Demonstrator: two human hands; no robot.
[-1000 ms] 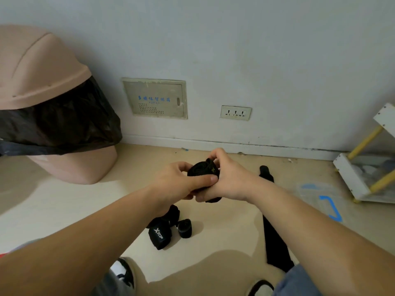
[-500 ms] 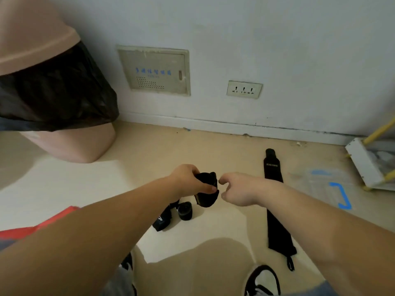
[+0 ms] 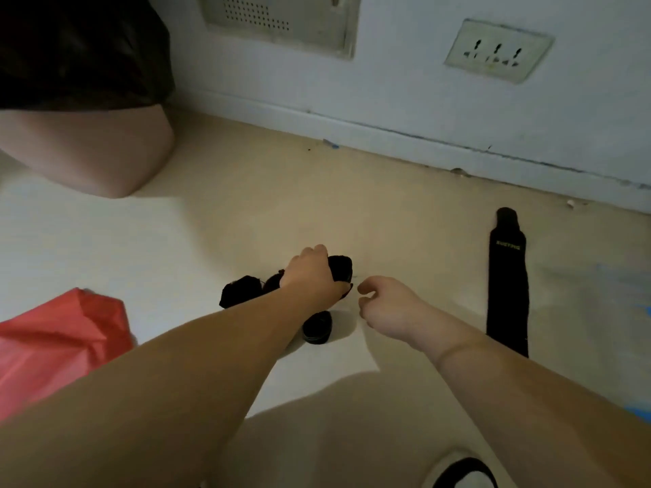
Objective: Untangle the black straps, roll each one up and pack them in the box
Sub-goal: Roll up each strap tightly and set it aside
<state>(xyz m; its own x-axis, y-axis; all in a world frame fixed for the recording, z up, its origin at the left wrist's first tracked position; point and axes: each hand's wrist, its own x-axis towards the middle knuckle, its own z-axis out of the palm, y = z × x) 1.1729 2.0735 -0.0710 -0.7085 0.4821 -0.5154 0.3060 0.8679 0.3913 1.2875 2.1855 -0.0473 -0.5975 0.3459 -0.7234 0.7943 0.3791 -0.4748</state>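
Where floor (image 3: pixel 246 213) meets wall (image 3: pixel 405 93): pale skirting (image 3: pixel 387 135), with a socket (image 3: pixel 498 51) and grey panel (image 3: pixel 281 19) above.
Left hand (image 3: pixel 311 276): curled round a black roll (image 3: pixel 341 267), low over the floor.
Right hand (image 3: pixel 387 306): just beside, fingers loosely curled, holding nothing.
Spare rolls (image 3: pixel 317 327): on the floor, near the left hand.
Flat strap (image 3: pixel 507 287): laid out at right.
Bin (image 3: pixel 88 153): pink, black-bagged, far left.

Rolled straps (image 3: pixel 241 290) cluster on the floor (image 3: pixel 246 206) at centre, the left hand (image 3: pixel 310 276) gripping the rearmost roll (image 3: pixel 340 267), the right hand (image 3: pixel 387 308) just beside it. A flat strap (image 3: pixel 507 283) lies well to the right; a bin (image 3: pixel 88 153) stands at left rear, a socket (image 3: pixel 498 51) on the wall behind.
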